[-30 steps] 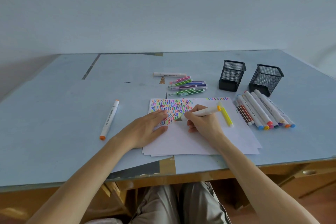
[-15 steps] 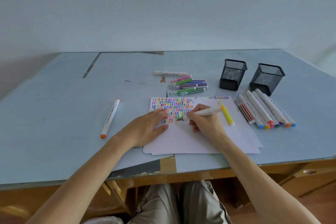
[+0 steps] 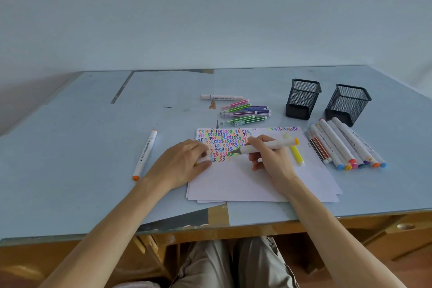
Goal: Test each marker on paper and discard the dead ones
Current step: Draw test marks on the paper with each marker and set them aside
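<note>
My right hand grips a white marker with an orange end like a pen. Its grey tip touches the white paper at the right edge of a block of coloured squiggles. My left hand rests on the paper's left edge with bent fingers, and a small white cap shows between thumb and fingertips. A yellow marker lies on the paper just right of my right hand.
A row of white capped markers lies right of the paper. Thin striped markers and one white marker lie behind it. An orange-ended marker lies far left. Two black mesh cups stand at the back right.
My left hand's fingers have bent inward from lying flat on the paper. My right hand and the marker tip stay at the squiggles, shifted only slightly.
</note>
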